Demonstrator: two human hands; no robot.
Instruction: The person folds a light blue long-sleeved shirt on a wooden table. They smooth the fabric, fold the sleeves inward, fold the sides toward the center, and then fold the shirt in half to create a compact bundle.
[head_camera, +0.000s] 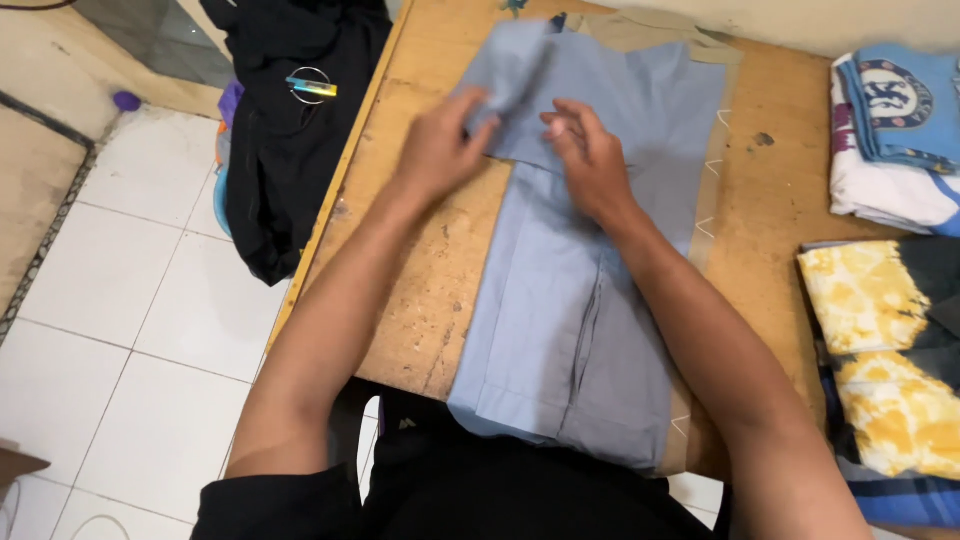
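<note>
1. My left hand pinches a folded flap of the smooth grey-blue shirt, fingers closed.
2. My right hand presses it, fingers half curled.
3. Shirt lies mid-table, hem over the near edge of the worn wooden table.

Shirt: plain pale blue-grey, no pattern. Surface: light brown wood, scuffed. Paper beneath shirt: tan with white marks. Far-left garment: black. Right, near cloth: yellow and white tie-dye on black. Right, far stack: white and light blue. Floor: white tiles.
</note>
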